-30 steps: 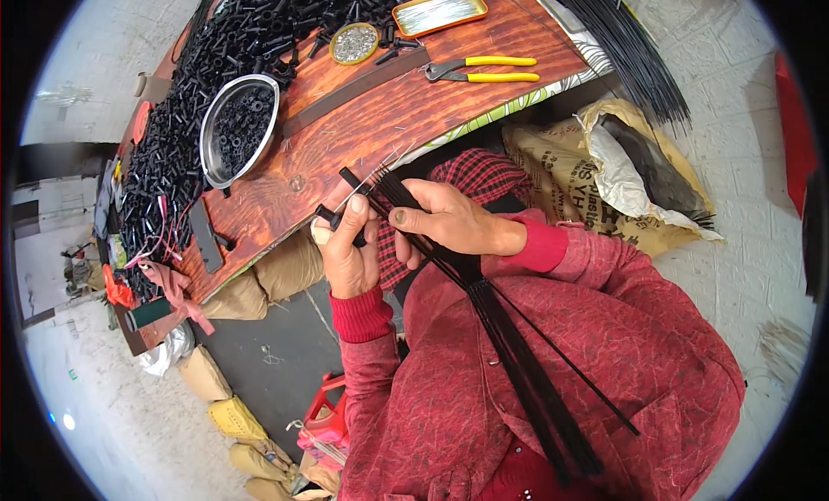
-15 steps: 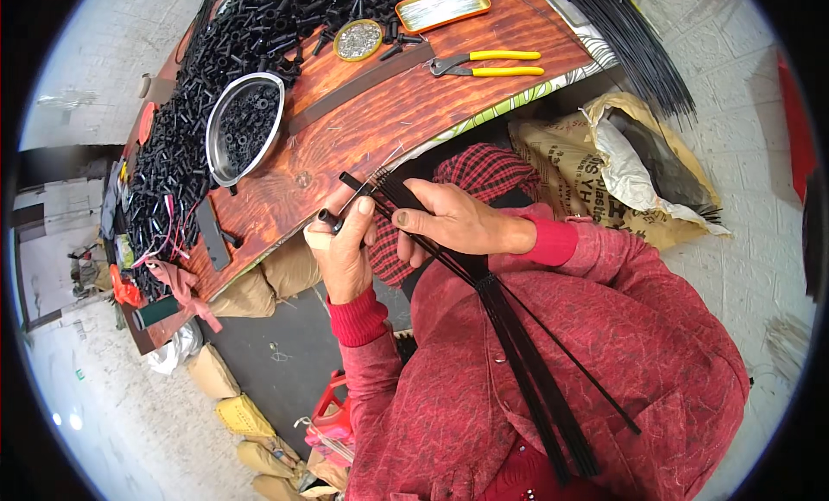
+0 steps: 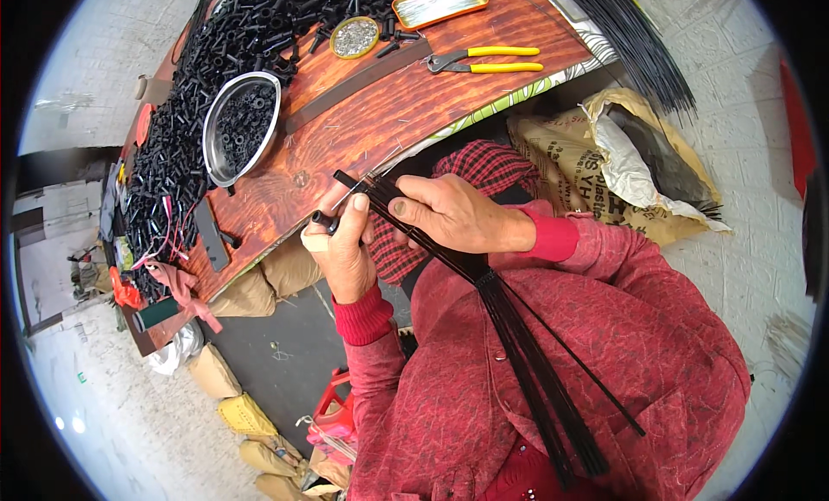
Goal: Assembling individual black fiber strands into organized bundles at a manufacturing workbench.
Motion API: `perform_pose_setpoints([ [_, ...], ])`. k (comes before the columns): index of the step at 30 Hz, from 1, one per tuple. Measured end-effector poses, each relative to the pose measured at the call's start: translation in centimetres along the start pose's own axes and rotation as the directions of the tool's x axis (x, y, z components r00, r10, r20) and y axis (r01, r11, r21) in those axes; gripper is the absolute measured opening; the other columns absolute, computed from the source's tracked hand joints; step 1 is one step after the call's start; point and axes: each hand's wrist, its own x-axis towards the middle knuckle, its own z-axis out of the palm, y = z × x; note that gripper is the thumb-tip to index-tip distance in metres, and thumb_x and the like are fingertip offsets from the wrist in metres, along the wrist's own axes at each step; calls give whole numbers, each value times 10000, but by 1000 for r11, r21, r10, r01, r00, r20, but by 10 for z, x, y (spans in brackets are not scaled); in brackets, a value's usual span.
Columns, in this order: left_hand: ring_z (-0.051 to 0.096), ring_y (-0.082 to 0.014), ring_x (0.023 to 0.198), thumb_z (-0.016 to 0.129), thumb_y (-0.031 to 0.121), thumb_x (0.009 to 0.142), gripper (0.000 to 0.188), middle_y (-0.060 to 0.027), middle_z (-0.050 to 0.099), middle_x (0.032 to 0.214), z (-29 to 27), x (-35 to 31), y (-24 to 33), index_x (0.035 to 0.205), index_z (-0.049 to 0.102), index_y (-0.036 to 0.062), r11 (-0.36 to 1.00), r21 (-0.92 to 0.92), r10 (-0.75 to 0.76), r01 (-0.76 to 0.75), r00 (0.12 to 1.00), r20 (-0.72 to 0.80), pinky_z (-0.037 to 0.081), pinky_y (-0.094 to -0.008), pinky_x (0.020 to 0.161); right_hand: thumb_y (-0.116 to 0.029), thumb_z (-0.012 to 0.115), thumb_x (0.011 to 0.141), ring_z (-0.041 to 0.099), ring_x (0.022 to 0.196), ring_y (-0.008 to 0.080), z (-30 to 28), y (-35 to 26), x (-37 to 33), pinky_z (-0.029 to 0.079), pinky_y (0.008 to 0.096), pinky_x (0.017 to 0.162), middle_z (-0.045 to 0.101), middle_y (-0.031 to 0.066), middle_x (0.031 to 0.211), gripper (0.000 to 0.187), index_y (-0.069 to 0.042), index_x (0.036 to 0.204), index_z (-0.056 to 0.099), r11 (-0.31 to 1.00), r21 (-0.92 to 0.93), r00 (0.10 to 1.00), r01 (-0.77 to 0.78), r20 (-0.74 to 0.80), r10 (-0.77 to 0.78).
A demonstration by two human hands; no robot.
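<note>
With twelve o'clock running from my hands up toward the tabletop, the bundle of thin black rods [image 3: 485, 283] lies nearest: its long tails trail over my red jacket [image 3: 587, 328] toward five o'clock, one rod splaying apart from the rest.

My right hand [image 3: 458, 216] is closed around the rods below their upper ends, thumb laid on top. At its nine o'clock, a little lower, my left hand [image 3: 345, 255] is narrowed on a flared black fitting [image 3: 323, 221], with the thumb pressed by a slim metal pin [image 3: 347, 195]. Another short black tube [image 3: 343, 178] sits right beside the rod tips; whether the pin enters it I can't tell.

The step in hand looks to be fine work at those tips. As I judge it, the next move calls for a firm right hold and small, careful left-thumb pressure.

Beyond them is the wood-grained table [image 3: 345, 138]. A metal bowl [image 3: 210, 143] of small black parts stands at ten o'clock, yellow-handled pliers [image 3: 496, 51] at one, a round dish [image 3: 353, 57] of silvery bits just short of twelve, and a tray [image 3: 446, 18] of pale pins just past it.
</note>
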Motion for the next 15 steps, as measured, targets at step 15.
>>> perform_pose_setpoints([
  [15,465,-41,547,716,53,828,335,-64,676,883,-18,4,-12,1136,635,-54,978,-192,-51,80,987,152,341,-187,478,-284,497,1034,679,692,148,-9,1,4,547,266,628,681,87,807,317,16,980,583,874,359,942,-327,192,274],
])
